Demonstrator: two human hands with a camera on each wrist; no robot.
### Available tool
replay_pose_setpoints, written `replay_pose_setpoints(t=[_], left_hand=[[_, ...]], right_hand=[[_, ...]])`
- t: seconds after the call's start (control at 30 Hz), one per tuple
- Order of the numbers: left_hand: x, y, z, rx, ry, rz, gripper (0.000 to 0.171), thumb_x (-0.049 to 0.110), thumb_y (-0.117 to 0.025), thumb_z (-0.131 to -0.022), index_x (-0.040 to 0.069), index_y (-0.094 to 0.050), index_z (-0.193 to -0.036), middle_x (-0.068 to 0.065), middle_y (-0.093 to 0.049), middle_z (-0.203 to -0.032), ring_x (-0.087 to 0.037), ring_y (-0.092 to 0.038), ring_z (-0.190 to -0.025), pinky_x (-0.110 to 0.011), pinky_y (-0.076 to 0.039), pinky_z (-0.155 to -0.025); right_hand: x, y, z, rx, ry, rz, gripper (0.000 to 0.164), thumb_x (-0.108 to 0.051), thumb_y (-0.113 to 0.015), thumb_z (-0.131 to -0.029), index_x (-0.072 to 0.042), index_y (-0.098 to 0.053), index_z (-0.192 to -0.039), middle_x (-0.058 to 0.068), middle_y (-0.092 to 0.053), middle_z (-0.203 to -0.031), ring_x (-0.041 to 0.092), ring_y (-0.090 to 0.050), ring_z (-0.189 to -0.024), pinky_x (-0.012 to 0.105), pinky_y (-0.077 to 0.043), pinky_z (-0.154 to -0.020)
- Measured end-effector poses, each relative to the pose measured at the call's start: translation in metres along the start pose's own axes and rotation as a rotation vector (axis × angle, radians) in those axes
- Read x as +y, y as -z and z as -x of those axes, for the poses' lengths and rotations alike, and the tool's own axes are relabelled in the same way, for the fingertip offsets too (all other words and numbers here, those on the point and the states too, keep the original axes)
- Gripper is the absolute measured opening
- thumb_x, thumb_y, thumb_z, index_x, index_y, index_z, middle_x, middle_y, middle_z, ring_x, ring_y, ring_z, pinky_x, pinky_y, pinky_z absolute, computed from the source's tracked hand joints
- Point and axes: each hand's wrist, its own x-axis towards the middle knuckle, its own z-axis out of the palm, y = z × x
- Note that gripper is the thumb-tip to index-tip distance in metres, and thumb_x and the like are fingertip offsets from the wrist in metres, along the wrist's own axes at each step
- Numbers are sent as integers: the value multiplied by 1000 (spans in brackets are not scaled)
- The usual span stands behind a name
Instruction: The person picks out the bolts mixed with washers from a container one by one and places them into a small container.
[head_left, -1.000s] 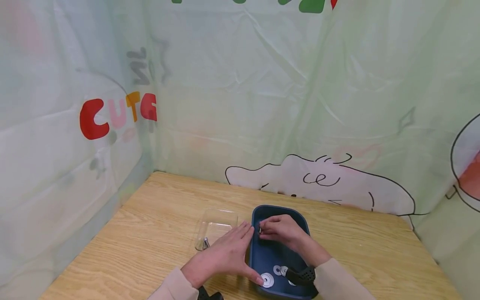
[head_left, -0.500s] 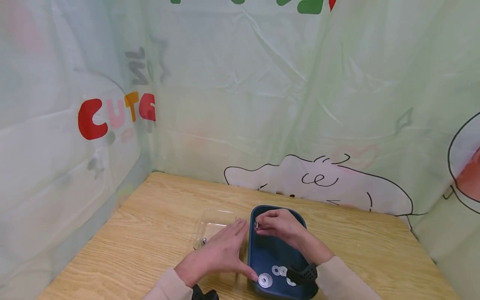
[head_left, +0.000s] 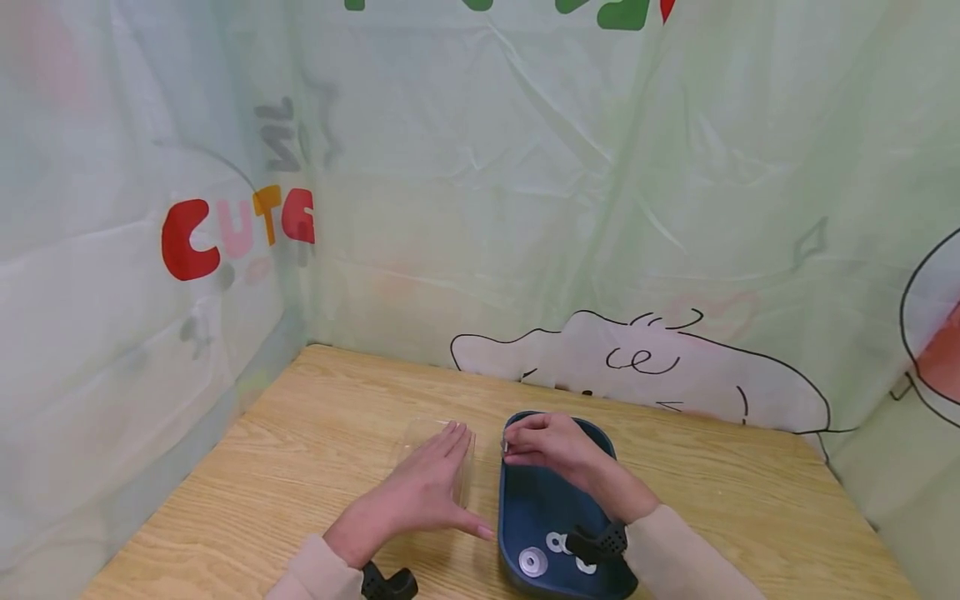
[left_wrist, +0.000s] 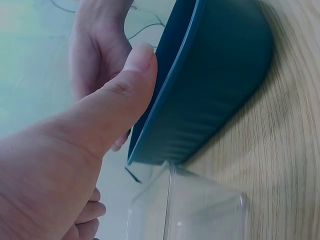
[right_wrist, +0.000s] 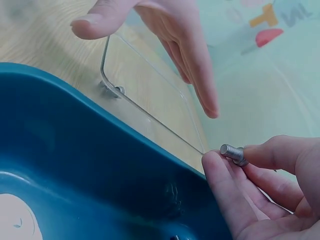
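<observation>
My right hand [head_left: 558,450] pinches a small metal bolt [right_wrist: 234,153] between thumb and fingertips, its threaded end showing in the right wrist view. It is at the left rim of a deep blue bin [head_left: 543,500], near the far end. My left hand [head_left: 420,487] is over a clear plastic box [right_wrist: 150,117] to the left, fingers straight and thumb spread toward the bin. In the head view that hand covers much of the box. A small metal piece [right_wrist: 118,91] shows at the box's near corner in the right wrist view.
Several white washer-like discs [head_left: 532,562] lie at the near end of the bin, partly behind a black wrist strap [head_left: 596,544]. The wooden table [head_left: 315,433] meets a printed curtain [head_left: 465,208] at its back and left.
My left hand has moved left, from beside the bin's rim to over the clear box. My right hand has shifted left with the bolt, from inside the bin to its left rim.
</observation>
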Motion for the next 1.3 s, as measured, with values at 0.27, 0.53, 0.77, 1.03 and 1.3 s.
replay_pose_setpoints(t=[0.27, 0.53, 0.77, 1.03, 1.3], left_hand=[[-17, 3, 5, 46, 31, 19, 128, 70, -79, -65, -2, -25, -155, -18, -20, -164, -33, -17, -154, -51, -25, -122], [-31, 2, 11, 77, 39, 14, 128, 69, -79, -67, -6, -23, -154, -22, -19, -163, -35, -17, -153, -49, -23, -124], [-39, 3, 15, 90, 46, 6, 123, 67, -77, -72, -8, -23, -153, -24, -20, -162, -36, -18, -153, -50, -24, -123], [-43, 1, 17, 104, 110, -10, 121, 69, -73, -73, -11, -27, -151, -29, -25, -159, -39, -22, -151, -51, -27, -122], [-43, -1, 19, 102, 146, -13, 120, 67, -74, -74, -12, -27, -150, -31, -25, -159, -40, -22, -151, -53, -27, -121]], right_hand=[[-5, -11, -9, -14, -15, 11, 33, -10, -61, -97, 15, -60, -119, 21, -71, -104, 19, -72, -90, 35, -60, -86], [-8, -31, -20, -31, -27, 16, 34, -6, -60, -97, 18, -58, -121, 24, -71, -106, 18, -72, -88, 36, -60, -86], [-8, -47, -28, -43, -11, 34, 32, -6, -60, -97, 18, -60, -118, 27, -71, -106, 19, -72, -88, 38, -60, -85], [-7, -62, -35, -48, -18, 74, 28, -5, -59, -97, 17, -62, -114, 24, -72, -98, 18, -72, -83, 38, -61, -83], [-4, -68, -39, -36, -13, 150, 24, -4, -62, -95, 14, -66, -110, 13, -73, -87, 18, -72, -79, 41, -61, -83]])
